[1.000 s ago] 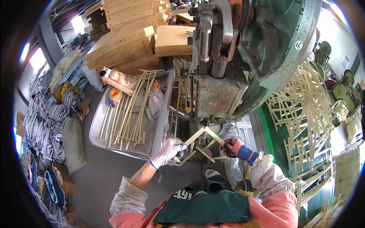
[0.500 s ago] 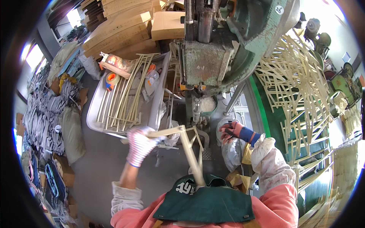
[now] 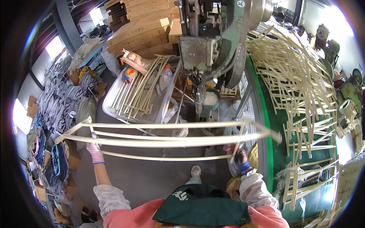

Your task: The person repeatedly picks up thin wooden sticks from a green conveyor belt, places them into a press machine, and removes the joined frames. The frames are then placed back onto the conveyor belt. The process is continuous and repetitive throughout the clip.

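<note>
A long pale frame (image 3: 167, 143) of thin bars, joined by short cross pieces at both ends, stretches sideways in front of me. My left hand (image 3: 95, 150), in a white glove with reddish stripes, is closed on its left end. At the opposite end my right hand (image 3: 239, 156), in a dark red and blue glove, grips near a short cross piece; its fingers are partly hidden and slightly blurred. Just beyond the frame stands a worn green press machine (image 3: 195, 51), its lower tool (image 3: 199, 99) reaching down behind the bars.
A white tub (image 3: 111, 102) at the left holds loose bars and a tape roll (image 3: 131, 73). To the right, a green-topped table (image 3: 270, 110) bears a large heap of pale frames (image 3: 292, 72). Cardboard boxes (image 3: 140, 36) are stacked behind. A green bucket (image 3: 211, 99) stands beside the machine.
The frame, earlier held by the left hand alone and pointing toward me, is now turned sideways. My left hand has moved left and down; the right hand, earlier free, now grips the other end.
</note>
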A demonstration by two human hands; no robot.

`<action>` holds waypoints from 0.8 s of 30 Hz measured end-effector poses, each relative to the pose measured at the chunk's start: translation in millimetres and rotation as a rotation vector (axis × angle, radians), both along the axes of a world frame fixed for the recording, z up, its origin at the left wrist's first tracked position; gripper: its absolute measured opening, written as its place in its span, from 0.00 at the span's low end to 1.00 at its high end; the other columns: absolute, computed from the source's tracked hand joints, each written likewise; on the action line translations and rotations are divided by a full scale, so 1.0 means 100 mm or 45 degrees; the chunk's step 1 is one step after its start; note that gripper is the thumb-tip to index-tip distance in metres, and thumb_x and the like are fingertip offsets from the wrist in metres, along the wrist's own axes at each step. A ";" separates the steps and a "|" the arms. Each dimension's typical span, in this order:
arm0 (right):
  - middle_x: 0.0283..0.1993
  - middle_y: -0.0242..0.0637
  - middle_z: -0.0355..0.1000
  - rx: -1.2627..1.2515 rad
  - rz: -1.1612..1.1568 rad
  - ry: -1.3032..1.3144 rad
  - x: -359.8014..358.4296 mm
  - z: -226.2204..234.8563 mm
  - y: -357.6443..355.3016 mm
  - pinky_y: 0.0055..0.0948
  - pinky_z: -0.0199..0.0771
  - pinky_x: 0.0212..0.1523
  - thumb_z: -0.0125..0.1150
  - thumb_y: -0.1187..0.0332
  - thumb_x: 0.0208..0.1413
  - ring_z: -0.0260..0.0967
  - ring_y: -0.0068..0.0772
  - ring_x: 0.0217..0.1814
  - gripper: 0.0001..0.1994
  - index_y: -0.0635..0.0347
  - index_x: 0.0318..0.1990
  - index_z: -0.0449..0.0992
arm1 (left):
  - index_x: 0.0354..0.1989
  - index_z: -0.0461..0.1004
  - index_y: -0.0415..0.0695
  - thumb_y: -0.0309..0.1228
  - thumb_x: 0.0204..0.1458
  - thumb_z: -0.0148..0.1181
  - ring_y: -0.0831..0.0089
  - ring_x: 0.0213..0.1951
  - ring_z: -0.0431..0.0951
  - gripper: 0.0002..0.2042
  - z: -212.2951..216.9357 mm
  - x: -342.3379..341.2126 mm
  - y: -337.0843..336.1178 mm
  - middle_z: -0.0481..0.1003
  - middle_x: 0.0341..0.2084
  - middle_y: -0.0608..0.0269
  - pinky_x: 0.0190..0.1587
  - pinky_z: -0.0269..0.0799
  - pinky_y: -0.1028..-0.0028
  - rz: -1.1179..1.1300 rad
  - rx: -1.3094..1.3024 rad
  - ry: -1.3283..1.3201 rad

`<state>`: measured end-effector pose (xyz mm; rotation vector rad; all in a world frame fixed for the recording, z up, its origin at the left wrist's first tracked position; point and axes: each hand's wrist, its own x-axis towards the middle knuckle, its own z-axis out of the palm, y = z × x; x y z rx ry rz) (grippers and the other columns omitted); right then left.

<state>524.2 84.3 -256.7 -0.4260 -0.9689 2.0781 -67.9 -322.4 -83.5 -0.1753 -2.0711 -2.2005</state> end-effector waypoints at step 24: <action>0.18 0.26 0.67 0.169 0.110 -0.976 -0.61 1.85 -0.10 0.18 0.57 0.19 0.60 0.67 0.54 0.60 0.14 0.19 0.09 0.66 0.34 0.78 | 0.32 0.79 0.42 0.29 0.46 0.64 0.86 0.25 0.69 0.06 0.19 3.08 2.67 0.73 0.21 0.75 0.28 0.63 0.82 -1.715 -0.544 -0.389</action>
